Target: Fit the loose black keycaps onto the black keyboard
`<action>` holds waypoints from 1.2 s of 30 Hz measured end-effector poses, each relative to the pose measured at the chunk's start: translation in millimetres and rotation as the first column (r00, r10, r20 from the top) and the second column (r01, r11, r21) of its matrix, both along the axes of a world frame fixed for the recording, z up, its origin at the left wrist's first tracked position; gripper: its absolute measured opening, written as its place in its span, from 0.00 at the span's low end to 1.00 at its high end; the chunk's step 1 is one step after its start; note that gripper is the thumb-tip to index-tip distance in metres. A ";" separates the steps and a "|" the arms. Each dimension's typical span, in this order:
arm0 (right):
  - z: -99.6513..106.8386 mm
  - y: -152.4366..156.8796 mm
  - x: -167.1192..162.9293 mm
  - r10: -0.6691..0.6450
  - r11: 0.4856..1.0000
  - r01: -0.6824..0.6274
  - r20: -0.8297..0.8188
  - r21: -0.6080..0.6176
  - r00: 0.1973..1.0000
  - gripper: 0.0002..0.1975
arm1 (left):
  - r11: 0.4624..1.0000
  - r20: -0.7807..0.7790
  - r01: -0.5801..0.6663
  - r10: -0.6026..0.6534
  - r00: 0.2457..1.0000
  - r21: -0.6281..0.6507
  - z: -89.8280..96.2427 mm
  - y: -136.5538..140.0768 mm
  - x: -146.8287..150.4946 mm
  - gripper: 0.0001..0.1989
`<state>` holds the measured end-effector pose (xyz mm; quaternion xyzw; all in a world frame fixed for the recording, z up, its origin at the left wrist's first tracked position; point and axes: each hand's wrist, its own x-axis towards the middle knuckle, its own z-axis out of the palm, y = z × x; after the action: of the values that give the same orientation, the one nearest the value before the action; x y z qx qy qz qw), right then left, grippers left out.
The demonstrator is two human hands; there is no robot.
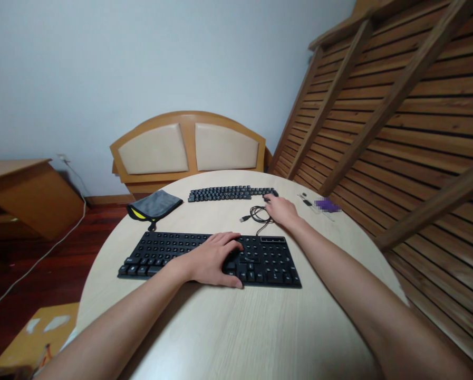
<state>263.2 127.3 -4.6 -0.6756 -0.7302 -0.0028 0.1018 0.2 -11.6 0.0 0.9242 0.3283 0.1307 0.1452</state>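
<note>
A black keyboard (273,261) lies on the round table, many of its key positions without caps and the bottom-row keys still capped. My left hand (212,258) rests flat across its middle, fingers spread, thumb at the front edge. Farther back, loose black keycaps (220,193) stand in rows. My right hand (281,209) reaches to the right end of these rows, its fingertips closed around a dark keycap (266,199) that is partly hidden. Beside that hand, the keyboard's coiled USB cable (256,214) lies on the tabletop.
A grey cloth (157,205) with a yellow underside lies at the left. Small parts (307,202) and a blurred purple item (328,205) sit near the right edge of the round table (220,327). Wooden slats (378,132) lean at the right; a headboard (189,142) stands behind.
</note>
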 end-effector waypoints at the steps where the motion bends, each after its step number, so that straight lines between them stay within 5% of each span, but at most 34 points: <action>1: -0.6 4.8 -1.8 -0.015 1.000 0.015 0.008 -0.004 1.000 0.22 | 1.000 -0.006 -0.002 0.002 1.000 0.001 0.1 -0.1 0.0 0.39; 13: -1.4 10.5 0.9 -0.054 0.999 0.054 0.036 -0.001 0.998 0.16 | 1.000 -0.002 0.001 -0.001 1.000 -0.006 -0.3 0.1 -0.3 0.39; 27: 0.1 -52.8 54.3 -0.016 0.999 0.016 0.006 -0.031 1.000 0.12 | 1.000 -0.058 -0.026 0.026 0.998 -0.003 7.5 -1.8 -0.2 0.36; 36: 20.8 -85.1 50.7 0.064 0.998 -0.064 -0.003 -0.013 0.998 0.10 | 0.998 -0.098 -0.059 0.059 0.993 0.008 10.3 0.0 -8.6 0.37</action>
<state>314.0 42.2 16.2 -0.6526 -0.7513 0.0063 0.0984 -8.4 -11.7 10.3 0.9197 0.3619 0.0901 0.1223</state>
